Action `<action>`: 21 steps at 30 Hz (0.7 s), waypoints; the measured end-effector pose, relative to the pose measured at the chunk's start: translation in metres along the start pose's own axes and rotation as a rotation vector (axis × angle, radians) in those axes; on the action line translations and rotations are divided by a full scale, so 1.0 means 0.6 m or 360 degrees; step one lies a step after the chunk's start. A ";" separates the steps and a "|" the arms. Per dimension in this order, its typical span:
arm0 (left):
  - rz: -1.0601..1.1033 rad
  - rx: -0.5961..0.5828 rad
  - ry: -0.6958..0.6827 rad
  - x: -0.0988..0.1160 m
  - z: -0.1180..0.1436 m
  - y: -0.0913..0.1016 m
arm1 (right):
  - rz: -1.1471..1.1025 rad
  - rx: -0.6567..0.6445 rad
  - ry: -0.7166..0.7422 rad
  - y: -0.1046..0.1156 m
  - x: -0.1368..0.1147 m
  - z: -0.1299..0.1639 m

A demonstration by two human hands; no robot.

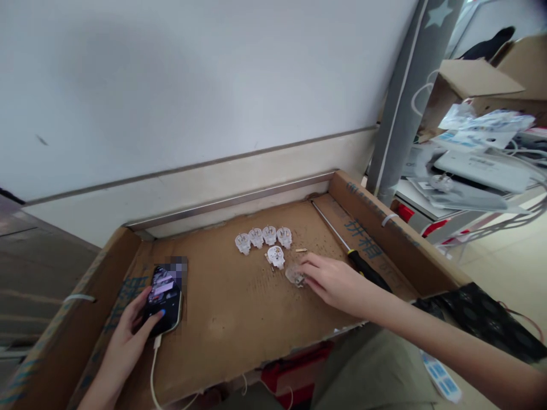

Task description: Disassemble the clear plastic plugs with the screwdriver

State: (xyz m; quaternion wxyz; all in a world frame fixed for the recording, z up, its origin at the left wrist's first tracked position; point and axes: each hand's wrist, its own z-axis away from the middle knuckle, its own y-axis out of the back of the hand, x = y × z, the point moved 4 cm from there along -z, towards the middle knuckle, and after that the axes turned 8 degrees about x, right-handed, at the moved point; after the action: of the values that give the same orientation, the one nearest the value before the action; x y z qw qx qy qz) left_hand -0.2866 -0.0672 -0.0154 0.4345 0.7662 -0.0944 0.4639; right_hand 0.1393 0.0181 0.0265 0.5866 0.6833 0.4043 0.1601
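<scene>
My left hand (131,322) is closed around a phone (164,302) at the left, its thumb over the lit screen. A white charging cable (152,370) runs from the phone's lower end. My right hand (327,280) is closed on a clear plastic plug part (294,275), held low over the cardboard; the fingers hide some of it. Just beyond lies a white plug part (276,257), round side up. Behind it, several white plug pieces with metal pins, one of them a plug piece (243,244), form a row. A small flat strip (301,250) rests near my right fingertips.
A cardboard tray (222,341) with raised sides covers the worktop. Along its right side lies a screwdriver (363,267), partly behind my right forearm. A grey post (395,108) and a cluttered shelf (421,196) stand at the right.
</scene>
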 end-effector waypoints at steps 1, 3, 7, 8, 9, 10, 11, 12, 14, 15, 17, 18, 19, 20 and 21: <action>0.0044 -0.0009 0.0047 -0.001 0.000 0.000 | 0.0011 0.0001 -0.0015 0.002 0.002 0.001; 0.0113 -0.0029 0.0124 -0.003 0.000 -0.001 | 0.0036 -0.0020 -0.0047 0.001 0.003 -0.001; 0.0116 -0.0044 0.0136 -0.005 -0.003 0.000 | 0.0072 -0.0081 -0.0113 -0.011 -0.002 -0.013; 0.0123 -0.0051 0.0137 -0.005 -0.003 0.000 | 0.0077 -0.0092 -0.0127 -0.013 -0.004 -0.016; 0.0130 -0.0058 0.0142 -0.006 -0.003 0.000 | 0.0083 -0.0103 -0.0141 -0.015 -0.005 -0.018; 0.0135 -0.0065 0.0147 -0.006 -0.003 0.000 | 0.0091 -0.0111 -0.0155 -0.016 -0.007 -0.019; 0.0140 -0.0067 0.0151 -0.006 -0.003 0.000 | 0.0101 -0.0117 -0.0170 -0.017 -0.008 -0.020; 0.0144 -0.0068 0.0155 -0.006 -0.003 0.000 | 0.0114 -0.0120 -0.0183 -0.018 -0.009 -0.020; 0.0147 -0.0065 0.0162 -0.004 -0.002 0.000 | 0.0140 -0.0114 -0.0198 -0.017 -0.013 -0.020; 0.0151 -0.0061 0.0166 -0.002 -0.001 -0.001 | 0.0147 -0.0104 -0.0198 -0.016 -0.015 -0.021; 0.0167 -0.0056 0.0172 0.001 0.000 -0.001 | 0.0144 -0.0074 -0.0184 -0.008 -0.015 -0.023; 0.0172 -0.0052 0.0172 0.002 0.001 -0.002 | 0.0137 -0.0049 -0.0181 -0.002 -0.012 -0.024; 0.0169 -0.0042 0.0165 0.002 0.001 -0.002 | 0.0134 -0.0016 -0.0190 0.006 -0.006 -0.025; 0.0154 -0.0035 0.0151 0.002 0.001 -0.002 | 0.0138 0.0027 -0.0216 0.014 0.003 -0.026; 0.0126 -0.0027 0.0122 0.001 0.001 -0.002 | 0.0154 0.0074 -0.0263 0.022 0.016 -0.028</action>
State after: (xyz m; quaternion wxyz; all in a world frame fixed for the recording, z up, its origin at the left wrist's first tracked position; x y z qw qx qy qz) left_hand -0.2850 -0.0670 -0.0157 0.4255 0.7398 -0.1119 0.5090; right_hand 0.1384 0.0363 0.0406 0.5936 0.7262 0.3245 0.1218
